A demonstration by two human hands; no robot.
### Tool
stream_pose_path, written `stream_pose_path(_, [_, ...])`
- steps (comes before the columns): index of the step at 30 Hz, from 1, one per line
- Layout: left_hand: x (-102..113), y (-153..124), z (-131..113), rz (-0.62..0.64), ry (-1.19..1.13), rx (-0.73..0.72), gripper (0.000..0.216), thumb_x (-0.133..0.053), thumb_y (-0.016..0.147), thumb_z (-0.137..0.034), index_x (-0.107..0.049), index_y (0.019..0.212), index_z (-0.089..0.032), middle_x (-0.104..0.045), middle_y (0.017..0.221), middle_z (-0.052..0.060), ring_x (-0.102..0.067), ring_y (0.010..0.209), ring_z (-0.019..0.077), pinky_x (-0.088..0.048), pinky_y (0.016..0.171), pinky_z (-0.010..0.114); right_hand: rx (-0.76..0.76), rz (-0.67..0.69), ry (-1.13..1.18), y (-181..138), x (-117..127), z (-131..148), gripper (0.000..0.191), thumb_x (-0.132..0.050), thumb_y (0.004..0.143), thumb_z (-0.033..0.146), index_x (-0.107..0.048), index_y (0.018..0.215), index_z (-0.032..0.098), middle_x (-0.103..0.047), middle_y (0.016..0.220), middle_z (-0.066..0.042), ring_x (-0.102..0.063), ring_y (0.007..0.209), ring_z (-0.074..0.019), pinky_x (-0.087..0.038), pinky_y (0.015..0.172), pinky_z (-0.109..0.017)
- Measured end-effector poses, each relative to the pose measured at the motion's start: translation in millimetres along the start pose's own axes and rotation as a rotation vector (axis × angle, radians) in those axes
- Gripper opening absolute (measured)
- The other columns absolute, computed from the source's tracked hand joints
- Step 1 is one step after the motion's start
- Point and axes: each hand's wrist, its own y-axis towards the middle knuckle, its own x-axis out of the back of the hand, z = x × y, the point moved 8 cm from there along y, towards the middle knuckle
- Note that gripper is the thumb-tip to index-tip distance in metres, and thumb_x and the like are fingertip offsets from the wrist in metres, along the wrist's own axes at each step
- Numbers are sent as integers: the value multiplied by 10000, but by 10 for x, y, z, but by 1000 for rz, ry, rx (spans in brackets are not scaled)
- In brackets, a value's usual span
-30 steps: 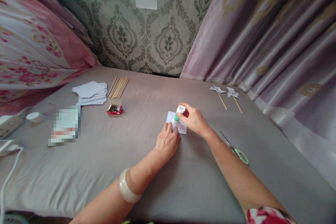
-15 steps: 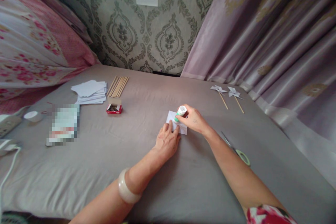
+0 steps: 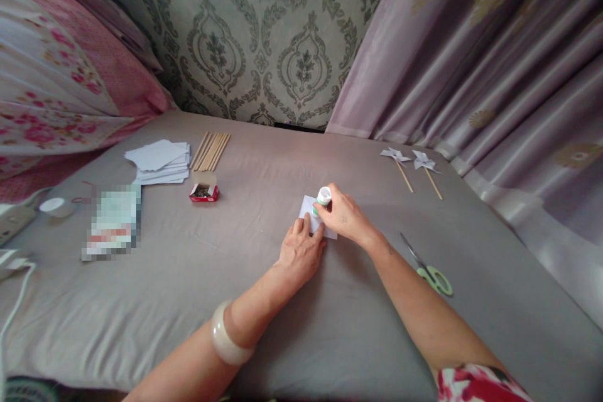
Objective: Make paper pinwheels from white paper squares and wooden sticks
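Note:
A small white sheet of paper (image 3: 306,206) lies on the grey bed sheet in front of me. My left hand (image 3: 302,246) rests on its near edge, fingers spread and pressing it flat. Wrapped in the fingers of my right hand (image 3: 347,216) is a white and green glue stick (image 3: 323,196), held tilted with its lower end against the paper. The contact point is partly hidden by my fingers. To the right of my right forearm lie green-handled scissors (image 3: 428,270), blades pointing away from me.
Two paper pinwheels on sticks (image 3: 396,156) lie at the back right. At the back left are stacked paper sheets (image 3: 162,163), several wooden sticks (image 3: 211,152) and a red box of small metal pieces (image 3: 204,192). A blurred packet (image 3: 113,223) and power strip (image 3: 16,220) sit further left.
The glue stick in my right hand has shifted slightly left over the paper. My left hand stays in place on the sheet. The view has tilted a little.

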Motion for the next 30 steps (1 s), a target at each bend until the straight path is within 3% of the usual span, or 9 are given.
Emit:
stream_pose_path(3, [-2,2,-4,9,11,-2,388,-395,926,-296,-488,1276,-155,-427,1372,198,-455,1173,288,-407,960,418,124,120,68,71,-9,49,164,-552,792,232,-500,944,200,-644,760,-28,-602,675,-174,-394,606,-250])
stream_pose_path(6, [0,0,-8,3,20,-10,412,-401,924,-300,-459,1310,-167,-421,1377,193,-458,1161,282,-404,958,419,130,170,113,132,-8,-6,152,-564,770,226,-508,911,209,-642,759,-13,-592,662,-158,-405,613,-243])
stream_pose_path(15, [9,-5,-1,15,18,-6,415,-399,920,-287,-456,1316,-175,-412,1371,193,-450,1143,281,-393,952,404,-56,-35,34,-32,83,-160,185,-563,779,298,-498,917,195,-653,740,-64,-625,703,-218,-402,602,-274])
stream_pose_path(22, [31,24,-14,-9,41,-3,460,-411,911,-431,-467,1305,-201,-441,1339,175,-455,1117,286,-395,917,403,-108,-214,234,-55,282,-342,208,-582,752,360,-511,863,200,-672,769,-59,-633,687,-204,-447,639,-290])
stream_pose_path(30, [17,60,-55,-60,74,8,511,-307,930,-480,-455,1333,-202,-485,1285,191,-468,1115,307,-382,897,433,-82,-196,308,-67,224,-324,218,-586,750,352,-522,890,198,-686,790,-53,-634,684,-191,-468,669,-296])
